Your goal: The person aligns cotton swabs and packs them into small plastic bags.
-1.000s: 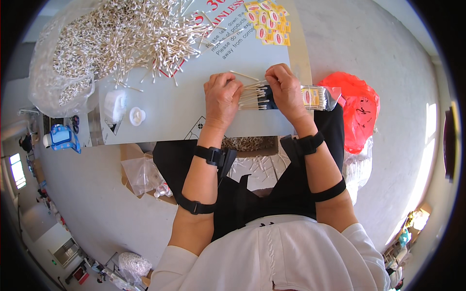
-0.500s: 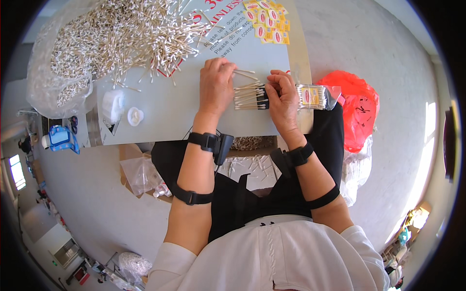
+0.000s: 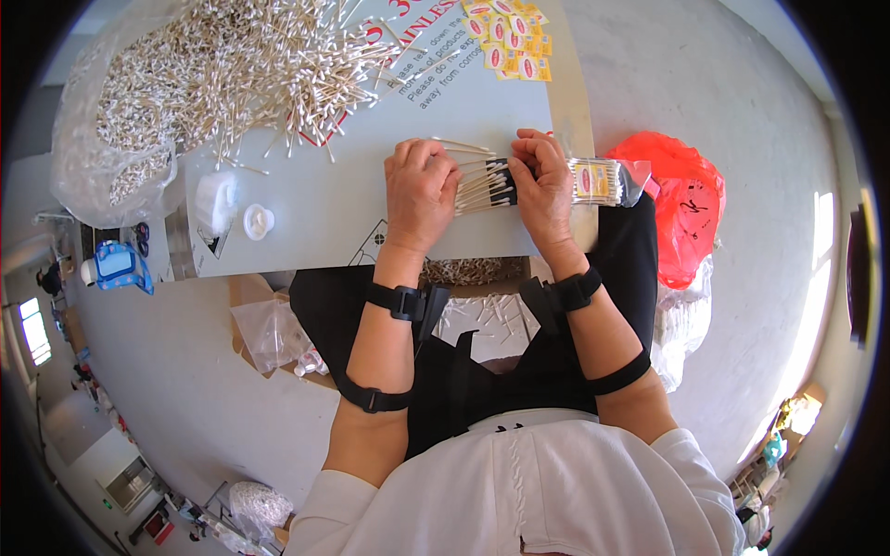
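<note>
Cotton swabs lie side by side in a row across a dark strip on the table. My left hand is at the row's left end, fingers curled round swab ends; one loose swab sticks out past its fingertips. At the strip's right side my right hand is closed, thumb and fingers pressed on the strip and swabs; its fingers hide part of them. Just right of that hand lies a clear pack of swabs with a yellow label.
A large heap of loose swabs spills from a clear bag at the table's far left. Yellow cards lie at the back. A white round lid sits at left. A red plastic bag hangs beyond the right edge.
My left hand has shifted slightly right and toward me, closing in on the swab row. The swabs now slant a little. My right hand stays nearly in place.
</note>
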{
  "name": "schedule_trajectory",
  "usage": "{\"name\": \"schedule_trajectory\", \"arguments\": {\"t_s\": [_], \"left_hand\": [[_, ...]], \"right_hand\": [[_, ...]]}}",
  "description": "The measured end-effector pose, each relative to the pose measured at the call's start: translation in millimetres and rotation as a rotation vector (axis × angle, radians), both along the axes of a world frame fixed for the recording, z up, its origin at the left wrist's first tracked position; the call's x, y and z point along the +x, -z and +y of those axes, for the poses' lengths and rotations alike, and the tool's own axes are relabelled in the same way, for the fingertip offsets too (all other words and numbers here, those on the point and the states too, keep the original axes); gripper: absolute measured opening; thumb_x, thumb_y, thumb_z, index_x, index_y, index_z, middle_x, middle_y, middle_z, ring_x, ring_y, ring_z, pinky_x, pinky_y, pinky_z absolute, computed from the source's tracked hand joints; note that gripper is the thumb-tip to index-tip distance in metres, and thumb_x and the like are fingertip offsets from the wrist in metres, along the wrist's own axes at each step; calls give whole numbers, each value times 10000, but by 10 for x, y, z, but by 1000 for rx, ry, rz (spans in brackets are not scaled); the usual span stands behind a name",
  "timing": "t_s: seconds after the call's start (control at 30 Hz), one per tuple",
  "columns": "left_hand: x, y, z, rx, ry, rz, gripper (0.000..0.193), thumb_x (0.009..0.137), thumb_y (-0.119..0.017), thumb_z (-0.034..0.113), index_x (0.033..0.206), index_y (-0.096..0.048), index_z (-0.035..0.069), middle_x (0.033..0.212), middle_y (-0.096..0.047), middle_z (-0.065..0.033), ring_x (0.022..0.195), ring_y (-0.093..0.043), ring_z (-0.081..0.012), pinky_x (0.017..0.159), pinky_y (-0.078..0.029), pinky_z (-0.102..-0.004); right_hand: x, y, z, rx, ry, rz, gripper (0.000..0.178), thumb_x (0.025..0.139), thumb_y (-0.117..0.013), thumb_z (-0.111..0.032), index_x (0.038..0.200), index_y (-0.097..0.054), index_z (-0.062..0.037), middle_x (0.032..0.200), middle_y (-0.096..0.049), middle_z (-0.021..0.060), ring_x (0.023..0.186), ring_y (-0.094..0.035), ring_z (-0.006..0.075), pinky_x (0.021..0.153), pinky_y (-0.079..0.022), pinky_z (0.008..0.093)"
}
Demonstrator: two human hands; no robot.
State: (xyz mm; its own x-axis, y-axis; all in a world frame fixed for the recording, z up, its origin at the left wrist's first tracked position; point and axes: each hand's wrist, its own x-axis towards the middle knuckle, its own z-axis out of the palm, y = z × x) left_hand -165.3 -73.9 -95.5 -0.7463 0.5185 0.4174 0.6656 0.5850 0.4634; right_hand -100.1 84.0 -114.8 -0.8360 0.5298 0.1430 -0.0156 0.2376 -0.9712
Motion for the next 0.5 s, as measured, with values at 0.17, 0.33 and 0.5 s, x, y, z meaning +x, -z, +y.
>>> {"name": "schedule_trajectory", "arguments": {"t_s": [0.17,0.33,0.5], "left_hand": [[18,-92,-15,-83,77,-137,210,685,-744,49,866,-641,74,1032,-590,-51,1085,-525,-269,907,-400,-423],[25,42,97,30,-31,-32,489,775,-695,62,1233,-528,24,1336,-471,-166,1264,-429,-350,1053,-345,-461],[66,223,233,332,-79,-253,500,939,-573,162,1383,-410,-1,1456,-382,-204,1361,-352,-367,1129,-289,-458]], "right_hand": [[18,-19,14,-88,21,25,94,873,-584,55,965,-584,39,1123,-605,111,883,-606,169,807,-504,279],[57,-39,-104,-247,25,111,230,978,-528,-63,1176,-581,41,1308,-544,146,1187,-526,200,1014,-421,293],[-26,-15,-166,-358,37,172,351,1023,-482,-196,1276,-544,39,1399,-493,154,1273,-480,222,1076,-371,316]]}}
